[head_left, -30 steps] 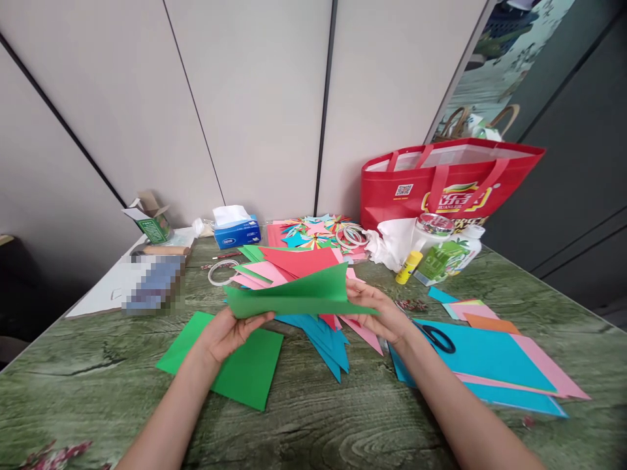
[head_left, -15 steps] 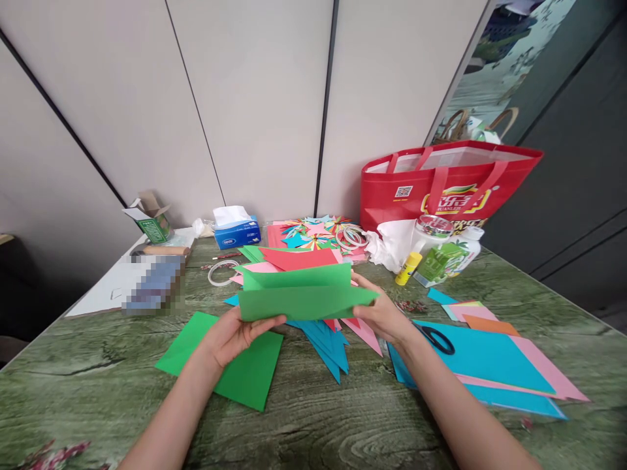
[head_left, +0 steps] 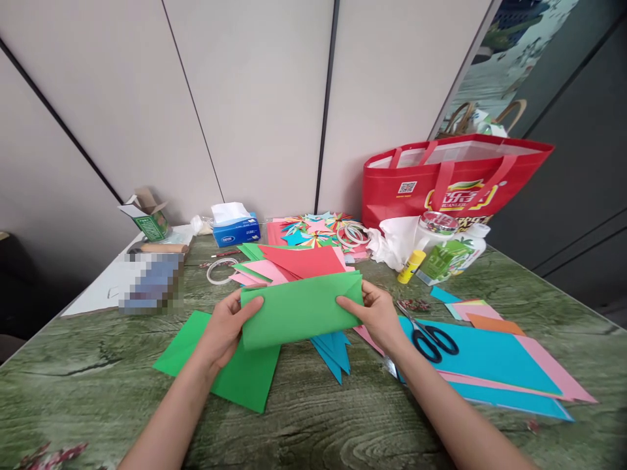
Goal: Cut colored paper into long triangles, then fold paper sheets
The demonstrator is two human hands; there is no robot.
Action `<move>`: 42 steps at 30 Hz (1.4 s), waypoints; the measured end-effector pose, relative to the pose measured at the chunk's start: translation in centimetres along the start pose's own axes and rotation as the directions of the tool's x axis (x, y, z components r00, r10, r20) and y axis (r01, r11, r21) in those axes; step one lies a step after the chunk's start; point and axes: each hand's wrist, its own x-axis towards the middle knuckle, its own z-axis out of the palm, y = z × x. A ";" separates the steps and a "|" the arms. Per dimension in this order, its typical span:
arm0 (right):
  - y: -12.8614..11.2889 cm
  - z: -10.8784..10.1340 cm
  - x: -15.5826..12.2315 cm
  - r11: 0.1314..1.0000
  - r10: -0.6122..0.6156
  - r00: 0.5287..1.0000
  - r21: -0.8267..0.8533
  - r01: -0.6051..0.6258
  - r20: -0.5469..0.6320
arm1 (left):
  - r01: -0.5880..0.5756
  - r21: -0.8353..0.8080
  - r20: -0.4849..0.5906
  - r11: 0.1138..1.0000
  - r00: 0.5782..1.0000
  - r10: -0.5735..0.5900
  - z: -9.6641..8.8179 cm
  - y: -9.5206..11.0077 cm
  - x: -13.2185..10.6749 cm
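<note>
Between my two hands is a folded sheet of green paper [head_left: 301,310], held up over the table with its fold toward me. My left hand [head_left: 228,323] pinches its left end, thumb in front. My right hand [head_left: 375,310] grips the right end the same way, fingers behind the sheet. Below and to the left lies another green sheet [head_left: 245,378], partly covered by the held paper and my left hand. Behind the folded sheet is a pile of cut paper pieces, with red paper [head_left: 313,261] on top. Blue paper points [head_left: 336,352] stick out under it.
Black-handled scissors [head_left: 434,341] rest on blue sheets [head_left: 499,359] at right. A yellow glue stick [head_left: 411,266], a red bag [head_left: 441,179], a jar and bottle stand behind. Tape rolls [head_left: 353,234], a tissue box [head_left: 236,230] and a green box [head_left: 151,219] are farther back.
The green paper has gone from two visible leaves standing apart to one flat folded front face. Both thumbs now press its front, and the right hand has shifted slightly inward.
</note>
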 end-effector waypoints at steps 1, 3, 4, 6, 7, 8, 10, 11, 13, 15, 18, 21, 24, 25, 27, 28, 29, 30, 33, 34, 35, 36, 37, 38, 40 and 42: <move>0.0 0.1 0.0 1.000 -0.006 1.000 -0.010 0.006 -0.009 | -0.003 0.001 -0.017 1.000 1.000 0.003 0.1 0.0 0.0; 0.1 0.1 0.0 1.000 -0.016 1.000 -0.025 0.015 -0.018 | -0.014 -0.003 -0.046 1.000 0.999 0.014 0.3 -0.1 0.0; 0.1 0.1 0.0 0.999 -0.017 1.000 -0.028 0.017 -0.010 | -0.016 -0.003 -0.060 1.000 0.998 0.016 0.4 -0.2 0.0; 0.1 0.1 0.0 0.999 -0.015 1.000 -0.040 0.016 0.027 | -0.011 0.008 -0.093 1.000 0.996 0.011 0.6 -0.6 0.0; 0.0 0.0 0.0 0.998 -0.012 0.999 -0.054 0.014 0.047 | -0.008 0.018 -0.112 1.000 0.994 0.009 0.6 -0.8 0.0; 0.0 0.0 0.0 0.997 -0.011 0.998 -0.076 0.016 0.062 | -0.008 0.029 -0.133 1.000 0.991 0.012 0.7 -1.0 0.0; -0.1 -0.1 0.0 0.990 -0.025 0.998 -0.133 0.034 0.063 | -0.005 0.053 -0.159 0.999 0.987 0.013 0.7 -1.3 0.1; -0.2 -0.1 0.0 0.987 -0.036 0.998 -0.155 0.044 0.051 | 0.002 0.063 -0.160 0.998 0.987 0.008 0.7 -1.3 0.1; -0.3 0.0 0.0 0.987 -0.050 0.999 -0.151 0.052 0.023 | 0.013 0.074 -0.145 0.997 0.989 -0.002 0.7 -1.4 0.1; -0.4 0.0 -0.1 0.994 -0.038 0.999 -0.098 0.039 0.015 | -0.004 0.070 -0.124 0.998 0.992 0.013 0.7 -1.4 0.1; -0.3 0.1 -0.2 0.999 -0.012 1.000 -0.039 0.013 0.027 | -0.089 0.044 -0.112 0.995 0.989 0.093 0.7 -1.5 0.1; 0.1 0.1 -0.1 1.000 0.000 1.000 -0.028 0.000 0.012 | -0.162 0.032 -0.168 0.986 0.972 0.165 0.8 -1.6 0.2; 0.6 0.1 0.0 1.000 0.007 1.000 -0.004 -0.007 -0.004 | -0.202 0.022 -0.249 0.979 0.947 0.201 0.8 -1.8 0.3; 0.8 0.1 0.1 1.000 0.008 1.000 0.001 -0.008 -0.008 | -0.208 0.019 -0.264 0.978 0.942 0.206 0.8 -1.8 0.4; 1.0 0.2 0.1 1.000 0.006 1.000 0.003 -0.006 -0.014 | -0.215 0.015 -0.277 0.976 0.937 0.211 0.8 -1.8 0.4; 1.0 0.2 0.1 1.000 0.004 1.000 0.003 -0.004 -0.015 | -0.217 0.013 -0.280 0.976 0.936 0.212 0.8 -1.8 0.4; 1.1 0.1 0.1 1.000 0.001 1.000 0.003 -0.001 -0.015 | -0.217 0.010 -0.283 0.976 0.936 0.211 0.8 -1.8 0.4; 1.1 0.1 0.1 1.000 -0.001 1.000 0.003 0.001 -0.014 | -0.218 0.008 -0.286 0.976 0.935 0.211 0.8 -1.8 0.4; 1.1 0.1 0.0 1.000 0.005 1.000 0.001 -0.005 -0.007 | -0.217 0.000 -0.298 0.976 0.932 0.207 0.8 -1.7 0.4; 1.0 0.1 0.0 1.000 0.009 1.000 0.001 -0.009 -0.003 | -0.215 -0.002 -0.303 0.977 0.931 0.205 0.8 -1.7 0.4; 1.0 0.1 0.0 1.000 0.012 1.000 0.002 -0.012 -0.001 | -0.215 -0.003 -0.309 0.977 0.929 0.203 0.8 -1.7 0.4; 1.1 0.1 0.0 1.000 0.012 1.000 0.002 -0.012 0.001 | -0.215 -0.004 -0.316 0.977 0.927 0.203 0.8 -1.7 0.4; 1.1 0.0 0.0 1.000 0.011 1.000 0.002 -0.011 0.001 | -0.216 -0.006 -0.321 0.976 0.925 0.203 0.8 -1.7 0.4; 1.1 0.0 0.1 1.000 0.009 1.000 0.001 -0.009 0.000 | -0.216 -0.006 -0.326 0.976 0.923 0.203 0.8 -1.7 0.4; 1.2 0.0 0.1 1.000 0.006 1.000 -0.007 -0.006 -0.004 | -0.215 -0.006 -0.334 0.977 0.921 0.200 0.9 -1.7 0.4; 1.2 0.0 0.1 1.000 0.007 1.000 -0.017 -0.007 -0.009 | -0.211 -0.006 -0.344 0.977 0.918 0.196 0.9 -1.7 0.4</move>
